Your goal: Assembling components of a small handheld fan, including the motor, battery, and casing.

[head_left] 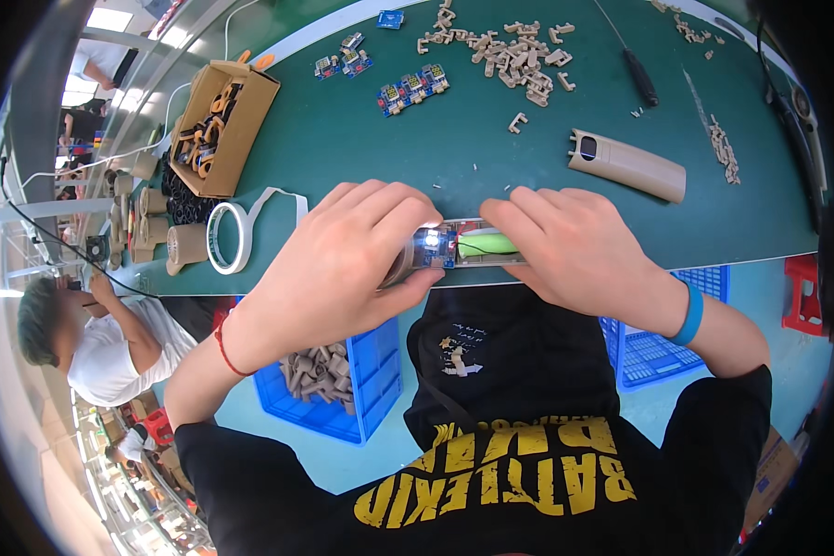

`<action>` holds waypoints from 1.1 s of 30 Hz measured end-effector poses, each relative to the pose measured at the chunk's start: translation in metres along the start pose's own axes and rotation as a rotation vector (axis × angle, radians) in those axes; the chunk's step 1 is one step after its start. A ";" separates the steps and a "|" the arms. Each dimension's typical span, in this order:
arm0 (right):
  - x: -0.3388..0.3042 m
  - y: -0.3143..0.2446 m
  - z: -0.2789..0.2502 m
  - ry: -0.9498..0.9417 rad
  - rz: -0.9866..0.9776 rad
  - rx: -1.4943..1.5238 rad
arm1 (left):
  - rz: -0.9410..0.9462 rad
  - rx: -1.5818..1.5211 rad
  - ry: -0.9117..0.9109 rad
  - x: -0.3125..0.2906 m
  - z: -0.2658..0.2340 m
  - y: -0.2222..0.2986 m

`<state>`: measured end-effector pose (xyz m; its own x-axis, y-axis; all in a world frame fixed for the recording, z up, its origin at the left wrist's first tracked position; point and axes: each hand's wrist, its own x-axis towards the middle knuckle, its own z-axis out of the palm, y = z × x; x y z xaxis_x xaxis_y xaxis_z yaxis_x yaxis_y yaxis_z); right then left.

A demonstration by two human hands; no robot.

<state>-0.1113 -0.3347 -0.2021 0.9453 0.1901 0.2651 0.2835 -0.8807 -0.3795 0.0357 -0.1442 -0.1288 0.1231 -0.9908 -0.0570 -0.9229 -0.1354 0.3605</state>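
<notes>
So, both hands are busy with the same thing: a slim beige housing (473, 262) lying sideways right by the near edge of the green table (343, 157). Left hand (352, 255) is wrapped around its left end, right hand (574, 243) pinches the other end with fingers along the top side. Can't tell if it's resting on the table or held just above it. Between the hands you can see a blue circuit board (435, 250) with a bright white light on, and just right of it a green cylinder (486, 244), partly under the right fingers.

Beyond the right hand there's a loose beige shell (630, 167), and a screwdriver (639, 79) with a dark handle farther up. Tape roll (243, 239) sits left of the left hand, near an open cardboard box (253, 139) of black-and-orange parts.
</notes>
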 end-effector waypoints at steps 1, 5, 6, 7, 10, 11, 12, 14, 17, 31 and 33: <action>0.000 0.000 0.000 -0.001 0.000 0.001 | 0.002 0.000 -0.001 0.000 0.000 0.001; 0.000 0.001 0.000 -0.005 0.000 -0.003 | 0.005 -0.051 0.035 -0.002 0.001 0.001; 0.000 0.001 0.001 -0.004 -0.003 -0.002 | -0.001 -0.061 0.039 -0.002 0.002 0.001; 0.001 0.001 0.001 -0.004 -0.006 -0.002 | -0.001 -0.062 0.038 -0.003 0.002 0.001; 0.000 0.001 0.001 -0.001 -0.005 -0.004 | -0.042 -0.118 0.052 -0.002 0.002 0.002; 0.000 0.001 0.001 -0.003 -0.005 -0.003 | -0.055 -0.121 0.041 -0.001 0.002 0.003; 0.000 0.001 0.002 -0.005 -0.002 -0.008 | -0.069 -0.124 0.031 -0.001 0.002 0.003; 0.000 0.001 0.001 -0.009 -0.001 -0.010 | -0.095 -0.142 0.010 0.002 0.000 0.004; 0.000 0.001 0.000 -0.017 0.001 -0.003 | -0.125 -0.163 -0.013 0.004 -0.002 0.002; 0.001 0.001 -0.001 -0.023 0.009 0.015 | -0.214 -0.103 -0.035 0.005 -0.003 0.003; 0.001 0.001 -0.001 -0.031 0.010 0.018 | -0.197 -0.132 -0.023 0.005 -0.003 0.002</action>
<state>-0.1101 -0.3353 -0.2012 0.9525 0.1947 0.2341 0.2766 -0.8748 -0.3978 0.0353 -0.1491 -0.1255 0.2864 -0.9449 -0.1586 -0.8259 -0.3274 0.4590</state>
